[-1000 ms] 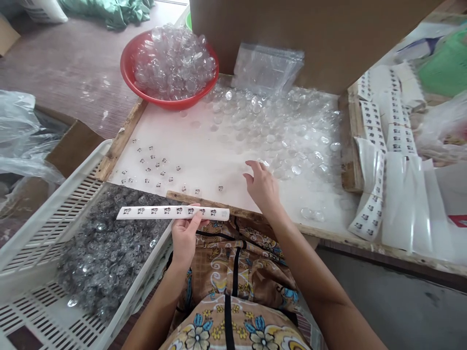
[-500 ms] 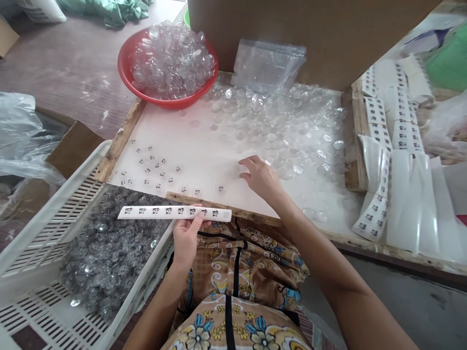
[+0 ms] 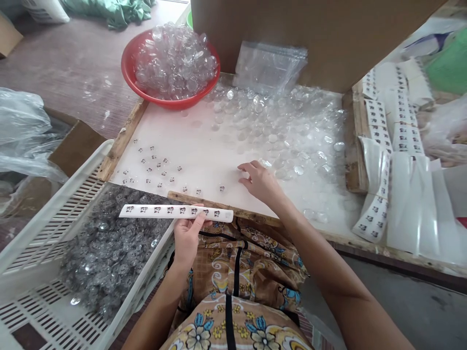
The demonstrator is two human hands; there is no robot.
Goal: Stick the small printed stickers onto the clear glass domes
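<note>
My left hand (image 3: pixel 187 238) pinches a white strip of panda stickers (image 3: pixel 170 210) between thumb and fingers. The strip lies level over the tray's front edge, one row of small black panda prints along it. My right hand (image 3: pixel 260 182) is just above the white board (image 3: pixel 197 150), thumb and forefinger apart; I see nothing between them, though a clear piece there would be hard to make out. Close by on its right are many clear round discs (image 3: pixel 298 170). To its left, one panda-printed disc (image 3: pixel 222 188) lies apart from several others (image 3: pixel 158 165).
A red basin (image 3: pixel 127 73) heaped with clear discs stands at the back left. A white plastic crate (image 3: pixel 120 316) of printed discs is at the lower left. Bundled sticker strips (image 3: pixel 404 131) lie right of a wooden rail (image 3: pixel 353 141). A cardboard box (image 3: pixel 310 29) rises behind.
My right hand has shifted very slightly, its fingers a little more curled. The left hand keeps the strip nearly where it was. The whole view has moved a little.
</note>
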